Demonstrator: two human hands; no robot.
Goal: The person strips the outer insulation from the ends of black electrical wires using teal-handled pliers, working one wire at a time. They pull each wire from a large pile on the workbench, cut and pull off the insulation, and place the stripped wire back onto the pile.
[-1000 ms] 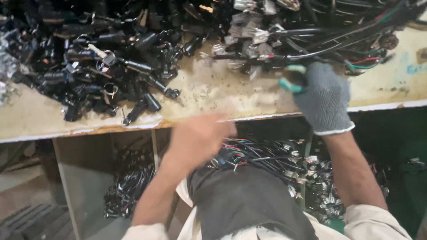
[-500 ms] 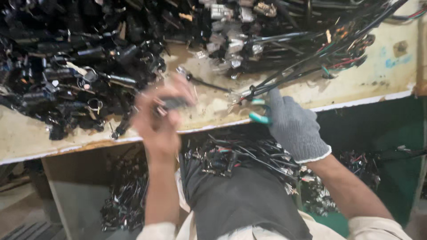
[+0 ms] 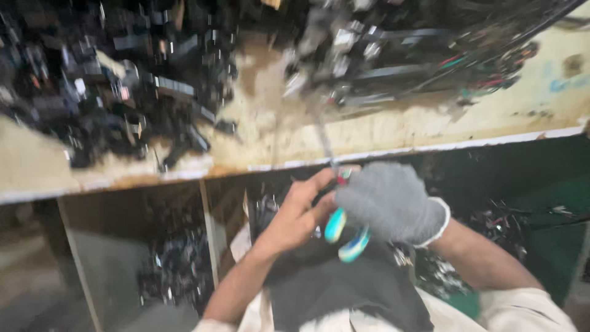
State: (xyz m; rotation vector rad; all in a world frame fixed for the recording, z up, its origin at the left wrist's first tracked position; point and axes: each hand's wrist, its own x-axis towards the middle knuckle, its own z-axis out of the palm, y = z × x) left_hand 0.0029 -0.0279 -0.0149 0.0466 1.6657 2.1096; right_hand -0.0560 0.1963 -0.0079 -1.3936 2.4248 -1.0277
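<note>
Here, just below the near edge of the worn cream bench (image 3: 381, 132), the grey-gloved right hand (image 3: 390, 200) is closed around teal-handled cutters (image 3: 347, 237) while the bare left hand (image 3: 298, 212) pinches a thin dark cable (image 3: 324, 138), apparently uncut, with heaps waiting.

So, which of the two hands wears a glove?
The right hand, in a grey knit glove, holds the pliers; the left hand is bare.

Bare bench edge (image 3: 393, 132) seems passable; black parts heap (image 3: 123, 92) blocks left.
</note>
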